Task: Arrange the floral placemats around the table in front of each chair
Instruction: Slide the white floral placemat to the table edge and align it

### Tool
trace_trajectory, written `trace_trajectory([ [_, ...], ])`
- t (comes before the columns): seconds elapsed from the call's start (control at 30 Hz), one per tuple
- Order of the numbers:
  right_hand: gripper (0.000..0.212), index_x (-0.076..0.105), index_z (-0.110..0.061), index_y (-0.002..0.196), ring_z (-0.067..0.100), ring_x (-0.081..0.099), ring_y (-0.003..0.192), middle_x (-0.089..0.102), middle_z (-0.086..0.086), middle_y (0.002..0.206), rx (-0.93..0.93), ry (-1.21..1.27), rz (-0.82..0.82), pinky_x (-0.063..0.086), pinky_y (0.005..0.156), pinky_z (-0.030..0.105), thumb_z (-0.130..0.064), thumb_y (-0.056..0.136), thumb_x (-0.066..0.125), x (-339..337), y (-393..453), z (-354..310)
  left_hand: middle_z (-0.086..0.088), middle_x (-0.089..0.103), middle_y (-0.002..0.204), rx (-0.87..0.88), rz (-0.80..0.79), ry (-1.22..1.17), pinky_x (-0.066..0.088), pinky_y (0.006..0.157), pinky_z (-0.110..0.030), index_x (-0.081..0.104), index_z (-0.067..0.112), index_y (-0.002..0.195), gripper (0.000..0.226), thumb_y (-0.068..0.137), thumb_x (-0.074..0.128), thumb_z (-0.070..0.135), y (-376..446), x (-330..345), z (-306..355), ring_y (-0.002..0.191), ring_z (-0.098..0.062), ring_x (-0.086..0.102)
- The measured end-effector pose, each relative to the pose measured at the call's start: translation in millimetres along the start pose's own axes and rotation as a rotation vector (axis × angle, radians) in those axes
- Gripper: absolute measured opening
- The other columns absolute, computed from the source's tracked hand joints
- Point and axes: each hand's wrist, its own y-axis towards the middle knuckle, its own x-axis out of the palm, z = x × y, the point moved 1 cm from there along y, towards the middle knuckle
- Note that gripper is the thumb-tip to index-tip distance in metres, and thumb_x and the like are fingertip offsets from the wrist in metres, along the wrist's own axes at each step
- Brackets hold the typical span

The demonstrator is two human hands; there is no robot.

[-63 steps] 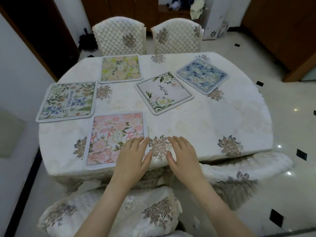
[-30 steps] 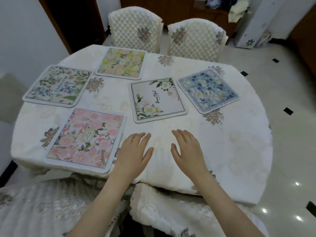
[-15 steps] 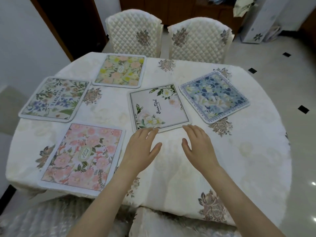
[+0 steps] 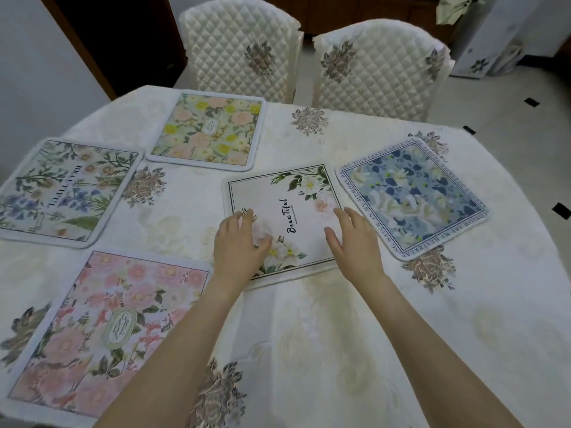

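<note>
Several floral placemats lie on the round table (image 4: pixel 309 319). A white mat with script lettering (image 4: pixel 293 196) sits near the middle, and both my hands rest flat on it: my left hand (image 4: pixel 239 242) on its near left part, my right hand (image 4: pixel 355 242) on its near right edge. Fingers are spread and grip nothing. A blue mat (image 4: pixel 414 196) lies tilted just to the right. A pink mat (image 4: pixel 105 329) is at the near left, a green-and-violet mat (image 4: pixel 61 189) at the far left, and a yellow-flowered mat (image 4: pixel 210 131) at the back.
Two quilted cream chairs stand behind the table, one (image 4: pixel 241 47) behind the yellow-flowered mat and one (image 4: pixel 380 69) to its right. A cream embroidered cloth covers the table. Tiled floor (image 4: pixel 525 125) lies to the right, a dark doorway (image 4: pixel 123 35) at the back left.
I have moved rightward along the table and leaned in. Both hands left the bare cloth near the table's edge, reached forward, and now lie on the white lettered mat.
</note>
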Motion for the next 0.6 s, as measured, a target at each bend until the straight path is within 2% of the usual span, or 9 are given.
trace_trajectory([
  [0.17, 0.057, 0.031, -0.019, 0.143, 0.035, 0.034, 0.132, 0.037, 0.018, 0.146, 0.126, -0.072, -0.066, 0.034, 0.105, 0.049, -0.047, 0.094, 0.041, 29, 24, 12, -0.018, 0.038, 0.141, -0.145, -0.006, 0.002, 0.03, 0.106, -0.043, 0.029, 0.015, 0.141, 0.069, 0.084, 0.054, 0.044, 12, 24, -9, 0.127, -0.035, 0.032],
  [0.27, 0.062, 0.025, -0.024, 0.144, 0.037, 0.037, 0.124, 0.04, 0.018, 0.14, 0.193, -0.085, -0.115, 0.036, 0.099, 0.052, -0.053, 0.091, 0.039, 41, 31, 16, -0.021, 0.038, 0.137, -0.178, -0.007, 0.02, 0.034, 0.101, -0.045, 0.033, 0.012, 0.137, 0.065, 0.083, 0.052, 0.042, 12, 34, -11, 0.119, -0.037, 0.034],
  [0.4, 0.062, 0.024, -0.024, 0.143, 0.04, 0.037, 0.119, 0.039, 0.021, 0.138, 0.21, -0.136, -0.136, 0.036, 0.097, 0.051, -0.05, 0.091, 0.043, 48, 34, 19, -0.03, 0.029, 0.142, -0.236, 0.022, -0.002, 0.029, 0.104, -0.049, 0.033, 0.01, 0.137, 0.067, 0.082, 0.054, 0.04, 8, 45, -13, 0.124, -0.042, 0.028],
  [0.6, 0.066, 0.025, -0.021, 0.143, 0.04, 0.037, 0.113, 0.042, 0.022, 0.132, 0.246, -0.131, -0.137, 0.036, 0.091, 0.049, -0.045, 0.088, 0.051, 47, 33, 21, -0.029, 0.032, 0.14, -0.266, 0.008, -0.056, 0.029, 0.099, -0.049, 0.044, 0.012, 0.129, 0.059, 0.079, 0.06, 0.039, 8, 46, -14, 0.123, -0.04, 0.026],
])
